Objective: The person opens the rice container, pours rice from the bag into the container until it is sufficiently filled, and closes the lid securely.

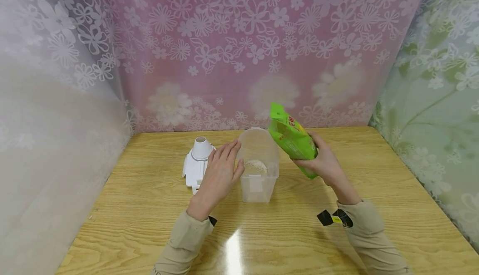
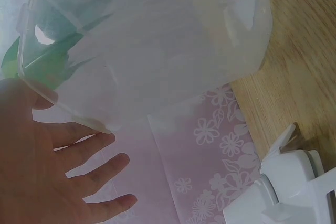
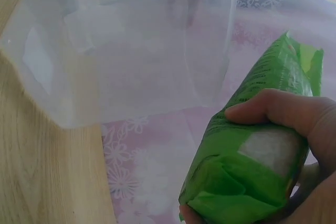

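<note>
A tall clear plastic container [image 1: 260, 187] stands upright on the table with a layer of pale grains [image 1: 256, 167] inside. At its left rim is my left hand [image 1: 221, 168], fingers straight and spread; in the left wrist view, that hand's fingertips [image 2: 107, 139] lie against the rim. My right hand [image 1: 322, 160] grips a green plastic bag [image 1: 293, 136] by its lower part, tilted with its top toward the container's right rim. Through a window in the bag, whitish contents [image 3: 270, 150] show in the right wrist view.
Left of the container lies a white plastic piece [image 1: 195, 171] with a cone-shaped spout, partly behind my left hand. The wooden table [image 1: 149, 208] ends at a pink floral curtain [image 1: 224, 59] at the back. More patterned curtains hang at both sides.
</note>
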{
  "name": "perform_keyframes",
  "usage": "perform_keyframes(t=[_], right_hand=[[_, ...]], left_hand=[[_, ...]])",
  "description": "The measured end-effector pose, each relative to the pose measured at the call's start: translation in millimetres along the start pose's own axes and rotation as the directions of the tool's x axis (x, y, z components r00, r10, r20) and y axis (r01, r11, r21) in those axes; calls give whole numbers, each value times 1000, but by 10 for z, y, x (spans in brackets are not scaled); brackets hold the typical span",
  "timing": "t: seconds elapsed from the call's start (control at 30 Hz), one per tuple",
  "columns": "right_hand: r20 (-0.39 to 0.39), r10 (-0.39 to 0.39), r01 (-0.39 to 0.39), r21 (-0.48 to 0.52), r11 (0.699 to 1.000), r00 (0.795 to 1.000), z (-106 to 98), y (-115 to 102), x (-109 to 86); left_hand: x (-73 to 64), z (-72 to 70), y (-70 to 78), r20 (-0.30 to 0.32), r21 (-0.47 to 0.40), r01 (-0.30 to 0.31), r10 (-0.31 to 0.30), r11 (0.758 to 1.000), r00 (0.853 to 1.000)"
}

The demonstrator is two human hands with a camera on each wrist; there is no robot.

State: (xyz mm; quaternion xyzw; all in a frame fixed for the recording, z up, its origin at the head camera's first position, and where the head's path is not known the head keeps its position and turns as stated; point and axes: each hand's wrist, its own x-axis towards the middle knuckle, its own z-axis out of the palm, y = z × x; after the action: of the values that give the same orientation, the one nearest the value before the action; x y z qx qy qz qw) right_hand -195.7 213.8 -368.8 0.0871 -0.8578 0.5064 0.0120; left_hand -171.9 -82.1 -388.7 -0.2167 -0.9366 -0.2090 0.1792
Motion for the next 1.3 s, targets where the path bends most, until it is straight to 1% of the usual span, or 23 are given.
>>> perform_keyframes(t=[0.13,0.23,0.4,0.5,0.73,0.9,1.0,1.1,1.3], right_hand=[[-11,4,-4,-32,999,1000,-2,3,7],[-13,-11,10,-47,999,1000,-8,11,12],[-15,-65,64,-56,996,998,-15,19,14],[-21,-101,98,-85,992,995,-20,8,10],[-43,-159,145,-228,963,986,-63,-42,10],[-6,-168,158,-298,941,986,-123,-92,5],[6,-153,147,-324,935,988,-146,-115,-12],[2,-157,148,-348,926,988,-147,-124,-29],[-37,-198,174,-340,924,980,-105,-113,-46]], left_hand=[[-3,3,-2,-4,-2,-3,3,1000,1000],[-5,1,-1,-10,-1,-7,7,1000,1000],[-1,6,3,-22,4,-16,16,1000,1000],[2,8,4,-29,5,-18,18,1000,999],[4,12,4,-30,3,-15,15,1000,999],[6,11,7,-18,-8,-6,6,1000,1000],[4,10,5,-12,-13,2,-2,1000,1000],[4,10,6,-12,-14,3,-3,1000,1000],[12,18,3,-15,-9,-2,2,1000,1000]])
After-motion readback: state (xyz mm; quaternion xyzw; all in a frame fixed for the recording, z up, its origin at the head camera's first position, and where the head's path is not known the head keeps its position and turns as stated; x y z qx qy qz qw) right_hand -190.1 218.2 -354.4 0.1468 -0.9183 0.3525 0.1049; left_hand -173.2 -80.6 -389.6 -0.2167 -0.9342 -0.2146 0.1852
